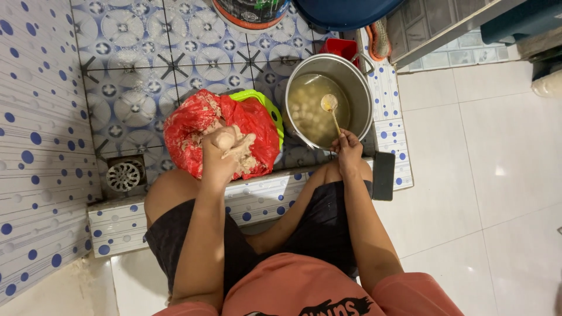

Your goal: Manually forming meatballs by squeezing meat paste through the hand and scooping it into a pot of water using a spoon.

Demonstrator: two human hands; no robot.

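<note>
**Meat paste squeezed in one fist, spoon held over the pot**

Pale, sticky meat paste [244,153] coats the left hand [225,155], which sits at the centre of the frame, closed into a fist around a lump of the mixture; a smooth rounded ball of it [224,139] bulges out at the top of the fist. Beneath that hand lies a red plastic bag [187,126] smeared with more of the paste, resting in a lime-green plastic basin [270,111] whose rim shows only on the bag's right side.

Just right of the basin stands a round steel pot [358,88] in the upper middle of the frame, filled with cloudy liquid in which many pale balls [307,114] lie. The right hand [348,149] is at the pot's near rim, its fingers pinched together on the thin handle of a light-coloured spoon [329,104], whose bowl hovers over the liquid.

Both pot and basin stand on a sunken floor of blue-and-white patterned tiles [140,52], with a round metal drain grate [123,175] at lower left. A flat black phone [383,175] rests on the tiled kerb right of the right wrist. The person sits with knees at the kerb.
</note>
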